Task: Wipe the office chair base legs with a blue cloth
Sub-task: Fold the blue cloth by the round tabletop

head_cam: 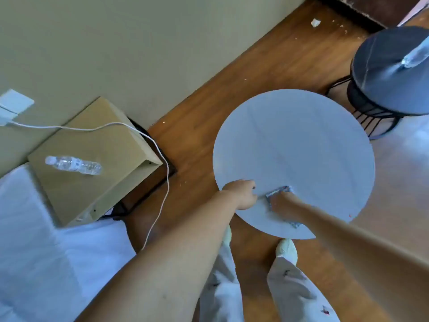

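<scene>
A round pale grey tabletop (294,147) fills the middle of the head view. My right hand (282,203) presses a crumpled blue-grey cloth (278,190) flat on the near part of that top; more of the cloth (296,223) shows near the table's edge under my forearm. My left hand (242,194) rests on the tabletop's near left rim, fingers curled over the edge. No office chair or chair base is in view.
A dark round side table (392,73) with a wire frame stands at the far right. A wooden nightstand (92,156) with a plastic water bottle (73,165) stands left, a white charger cable (160,159) hanging past it. White bedding (46,252) lies bottom left. My feet (286,249) stand on the wooden floor.
</scene>
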`<action>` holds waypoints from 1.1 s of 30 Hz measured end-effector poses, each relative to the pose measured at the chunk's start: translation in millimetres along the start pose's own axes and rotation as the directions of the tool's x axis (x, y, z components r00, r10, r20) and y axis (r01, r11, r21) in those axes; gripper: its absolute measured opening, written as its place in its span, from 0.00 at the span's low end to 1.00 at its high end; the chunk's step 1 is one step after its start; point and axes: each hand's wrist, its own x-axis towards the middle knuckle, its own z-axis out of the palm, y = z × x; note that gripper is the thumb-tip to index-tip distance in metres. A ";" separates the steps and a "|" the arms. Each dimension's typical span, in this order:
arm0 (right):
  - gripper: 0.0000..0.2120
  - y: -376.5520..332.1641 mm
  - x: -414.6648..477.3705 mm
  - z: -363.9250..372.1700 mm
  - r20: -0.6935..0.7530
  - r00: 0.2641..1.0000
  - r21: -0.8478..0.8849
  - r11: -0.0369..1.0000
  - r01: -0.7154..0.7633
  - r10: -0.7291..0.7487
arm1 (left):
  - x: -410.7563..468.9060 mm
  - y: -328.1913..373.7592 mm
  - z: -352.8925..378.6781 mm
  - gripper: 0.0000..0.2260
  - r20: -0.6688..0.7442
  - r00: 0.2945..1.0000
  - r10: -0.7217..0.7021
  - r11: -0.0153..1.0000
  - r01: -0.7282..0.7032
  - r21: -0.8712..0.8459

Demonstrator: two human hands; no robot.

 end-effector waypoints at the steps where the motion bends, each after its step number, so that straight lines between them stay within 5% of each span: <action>1: 0.16 4.5 11.0 17.0 0.019 0.997 -0.018 0.997 -0.071 0.072 | 13.2 -6.6 6.0 0.23 0.045 0.999 0.013 0.999 -0.015 0.037; 7: 0.26 20.8 58.0 115.6 -0.047 0.941 0.310 0.900 -0.305 0.335 | 102.5 -44.3 41.2 0.24 0.162 0.986 0.034 0.993 -0.053 0.109; 11: 0.38 20.0 89.0 151.0 -0.106 0.938 0.379 0.885 -0.270 0.331 | 156.4 -34.4 68.1 0.23 0.115 0.988 0.103 0.994 -0.105 0.015; 15: 0.35 30.7 96.9 168.1 -0.264 0.888 0.546 0.817 -0.186 0.377 | 191.3 2.5 104.2 0.26 0.097 0.988 0.120 0.979 -0.102 -0.174; 17: 0.29 36.3 90.1 176.1 -0.328 0.812 0.756 0.649 -0.080 0.483 | 202.1 19.4 120.4 0.24 0.078 0.991 0.109 0.973 -0.091 -0.212; 19: 0.20 44.0 80.6 182.5 -0.262 0.732 0.946 0.318 0.066 0.629 | 207.6 31.5 134.7 0.18 0.031 0.995 0.095 0.976 -0.087 -0.200; 21: 0.10 52.2 68.1 195.2 -0.181 0.689 0.979 0.064 0.192 0.702 | 207.0 41.5 151.0 0.17 0.010 0.998 0.067 0.989 -0.065 -0.133; 23: 0.11 60.3 56.2 211.2 -0.100 0.659 0.948 -0.130 0.290 0.745 | 204.5 49.4 166.0 0.19 0.018 0.999 0.032 0.993 -0.030 -0.117; 28: 0.13 81.4 11.0 261.2 0.028 0.653 0.848 -0.364 0.385 0.757 | 173.5 74.3 207.6 0.28 0.290 0.951 0.105 0.926 0.012 -0.377; 33: 0.07 103.7 -69.9 325.0 0.235 0.554 0.560 -0.577 0.595 0.799 | 127.3 106.8 276.8 0.30 0.681 0.715 0.158 0.959 0.054 -0.278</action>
